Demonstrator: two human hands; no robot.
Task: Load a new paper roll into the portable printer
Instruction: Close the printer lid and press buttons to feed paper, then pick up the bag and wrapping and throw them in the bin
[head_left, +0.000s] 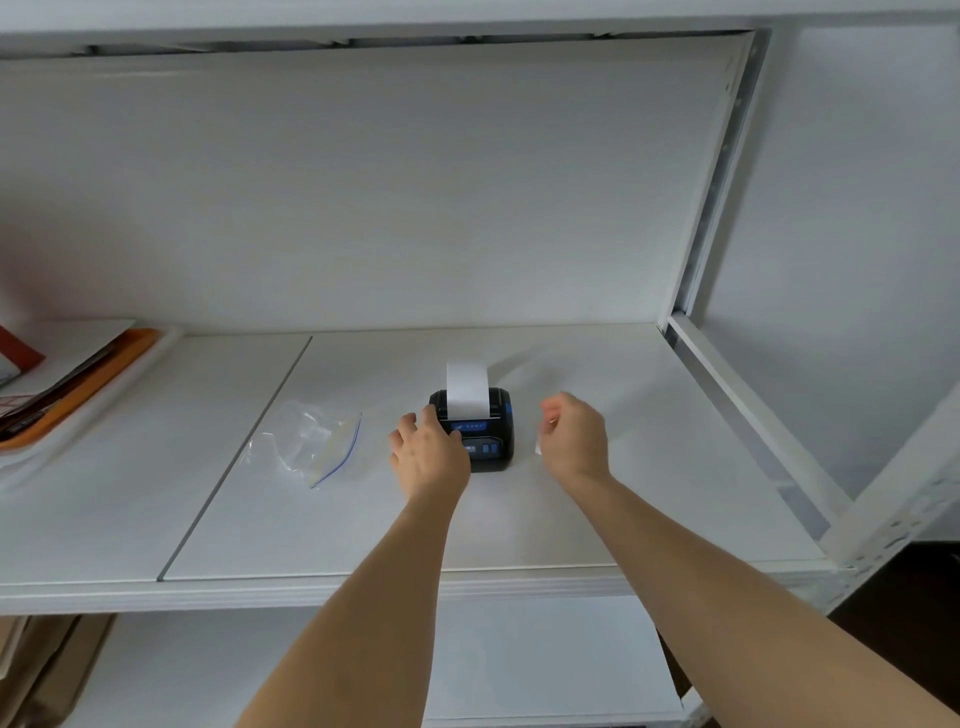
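Storeroom or stockroom shelving.
White slotted-metal rack stood against a plain wall; cardboard boxes sat beneath.

we see a white metal shelf against a white wall, a perforated upright at right, evenly lit.

— Where's the portable printer?
— On the white shelf, black with blue buttons.
— And the paper?
— A white paper strip stands upright from its top slot.
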